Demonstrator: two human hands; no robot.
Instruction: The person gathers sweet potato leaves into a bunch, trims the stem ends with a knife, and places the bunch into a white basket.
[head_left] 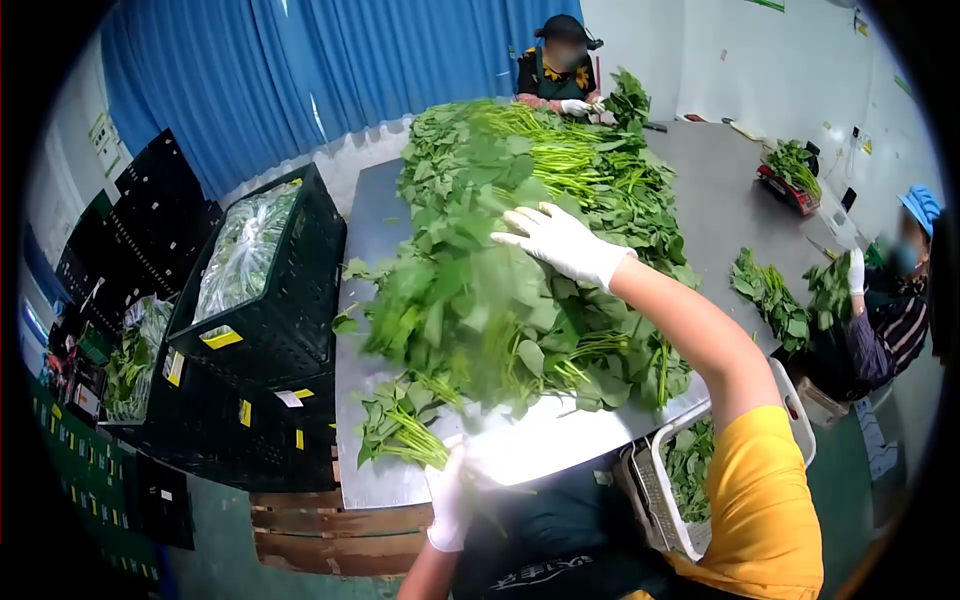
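Note:
My left hand (450, 497), in a white glove, is closed around the cut ends of a bunch of leafy greens (410, 432) at the near edge of the metal table (375, 200). Its leaves point left over the tabletop. My right hand (560, 240), also gloved, reaches across the big pile of leafy greens (610, 265) with fingers spread and palm down over the leaves. Leaves and stems just left of and below that hand are smeared by motion. Bright green stems show at the far side of the pile.
Dark crates (270, 290), one with bagged greens (245, 245), stand left of the table. A white basket (665, 480) of greens sits by my right side. One co-worker (560, 75) is at the far end, another (890, 300) at right, near a red scale (785, 188).

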